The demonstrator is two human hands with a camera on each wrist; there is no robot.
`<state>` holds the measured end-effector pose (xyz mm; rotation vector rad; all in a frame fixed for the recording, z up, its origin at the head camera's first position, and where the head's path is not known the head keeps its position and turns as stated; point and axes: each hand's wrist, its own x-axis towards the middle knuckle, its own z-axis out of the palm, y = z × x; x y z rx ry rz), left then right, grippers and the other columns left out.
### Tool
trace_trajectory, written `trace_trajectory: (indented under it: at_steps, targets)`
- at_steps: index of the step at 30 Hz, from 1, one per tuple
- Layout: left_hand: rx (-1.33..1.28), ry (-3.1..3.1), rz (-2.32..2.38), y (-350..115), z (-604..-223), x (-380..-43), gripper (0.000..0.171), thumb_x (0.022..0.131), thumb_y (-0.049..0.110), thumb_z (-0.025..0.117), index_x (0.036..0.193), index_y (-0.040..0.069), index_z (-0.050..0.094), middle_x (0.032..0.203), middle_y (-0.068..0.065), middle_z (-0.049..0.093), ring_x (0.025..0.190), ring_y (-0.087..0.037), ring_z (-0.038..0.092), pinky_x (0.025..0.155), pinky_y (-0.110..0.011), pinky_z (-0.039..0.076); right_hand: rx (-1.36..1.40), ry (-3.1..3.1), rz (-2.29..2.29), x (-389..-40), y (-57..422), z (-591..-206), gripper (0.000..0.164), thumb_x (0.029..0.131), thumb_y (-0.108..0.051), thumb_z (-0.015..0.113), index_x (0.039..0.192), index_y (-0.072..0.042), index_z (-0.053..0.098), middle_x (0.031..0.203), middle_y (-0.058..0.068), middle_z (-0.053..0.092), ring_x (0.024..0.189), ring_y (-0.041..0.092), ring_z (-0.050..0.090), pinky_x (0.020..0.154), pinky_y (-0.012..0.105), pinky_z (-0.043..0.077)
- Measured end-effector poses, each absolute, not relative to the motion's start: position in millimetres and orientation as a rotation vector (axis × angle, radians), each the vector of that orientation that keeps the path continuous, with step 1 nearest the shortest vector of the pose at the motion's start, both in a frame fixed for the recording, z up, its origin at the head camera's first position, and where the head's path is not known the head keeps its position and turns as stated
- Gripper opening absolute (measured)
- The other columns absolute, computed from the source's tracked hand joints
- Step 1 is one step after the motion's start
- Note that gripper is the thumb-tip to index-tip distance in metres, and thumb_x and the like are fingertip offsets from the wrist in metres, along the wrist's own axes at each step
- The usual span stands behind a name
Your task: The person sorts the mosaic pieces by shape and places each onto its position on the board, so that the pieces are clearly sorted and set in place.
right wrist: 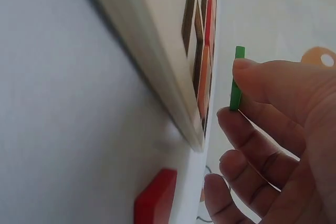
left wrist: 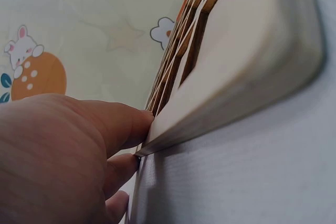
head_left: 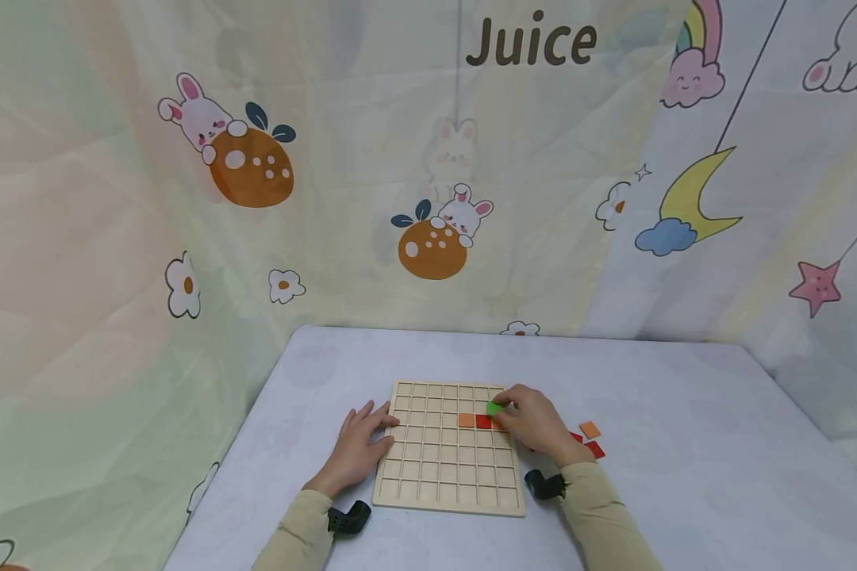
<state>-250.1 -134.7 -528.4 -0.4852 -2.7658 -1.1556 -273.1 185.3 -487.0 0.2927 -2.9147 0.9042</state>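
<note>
A pale wooden grid board (head_left: 446, 468) lies on the table, its square cells divided by thin ridges. My right hand (head_left: 539, 420) pinches a green square tile (right wrist: 238, 80) between thumb and fingers, above the board's upper right part. In one row, an orange tile (head_left: 466, 420) and a red tile (head_left: 483, 422) sit in cells, and another orange tile (head_left: 497, 426) is partly hidden by the right hand. My left hand (head_left: 359, 444) rests against the board's left edge, its fingertips touching the rim and fingers extended, as the left wrist view also shows.
Right of the board, an orange tile (head_left: 589, 430) and a red tile (head_left: 595, 450) lie loose on the white table (head_left: 700, 476), near another red piece partly behind the right hand. A printed cloth (head_left: 357, 159) hangs behind the table.
</note>
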Motion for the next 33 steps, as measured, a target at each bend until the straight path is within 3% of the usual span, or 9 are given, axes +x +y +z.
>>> trace_trajectory:
  at_steps: [9,16,23,30,33]
  targets:
    - [-0.468,-2.772,-1.17,-134,-528,-249,0.02,0.091,0.008,0.065,0.11,0.015,0.067,0.148,-0.016,0.045,0.144,-0.04,0.026,0.117,-0.059,0.006,0.378,-2.915,0.869,-274,174,-482,0.019,0.084,-0.019,0.076,0.103,-0.015,0.074,0.094,-0.006,0.064,0.08,0.012,0.055,0.074,0.032,0.052]
    - [-0.471,-2.776,-1.168,-135,-527,-248,0.02,0.092,0.009,0.065,0.111,0.015,0.067,0.148,-0.016,0.045,0.144,-0.04,0.025,0.118,-0.059,0.005,0.461,-2.877,0.829,-278,167,-476,0.019,0.084,-0.02,0.077,0.102,-0.014,0.075,0.095,-0.005,0.066,0.092,0.016,0.064,0.084,0.037,0.055]
    - [-0.465,-2.777,-1.179,-135,-526,-249,0.021,0.091,0.009,0.066,0.111,0.015,0.067,0.148,-0.015,0.046,0.145,-0.039,0.025,0.118,-0.057,0.005,0.565,-2.9,0.816,-281,156,-474,0.018,0.084,-0.019,0.076,0.1,-0.013,0.075,0.093,-0.006,0.065,0.083,0.011,0.06,0.077,0.033,0.054]
    - [-0.455,-2.782,-1.195,-134,-525,-249,0.021,0.091,0.009,0.066,0.111,0.015,0.067,0.149,-0.014,0.045,0.145,-0.038,0.024,0.118,-0.057,0.005,0.593,-2.925,0.848,-281,147,-472,0.019,0.085,-0.02,0.074,0.103,-0.014,0.074,0.098,-0.006,0.066,0.092,0.014,0.062,0.084,0.035,0.053]
    - [-0.438,-2.792,-1.201,-134,-525,-248,0.021,0.091,0.01,0.065,0.112,0.016,0.067,0.149,-0.013,0.045,0.146,-0.036,0.024,0.119,-0.054,0.004,0.604,-2.936,0.833,-281,144,-474,0.019,0.085,-0.022,0.075,0.102,-0.014,0.074,0.097,-0.006,0.065,0.089,0.014,0.061,0.083,0.036,0.054]
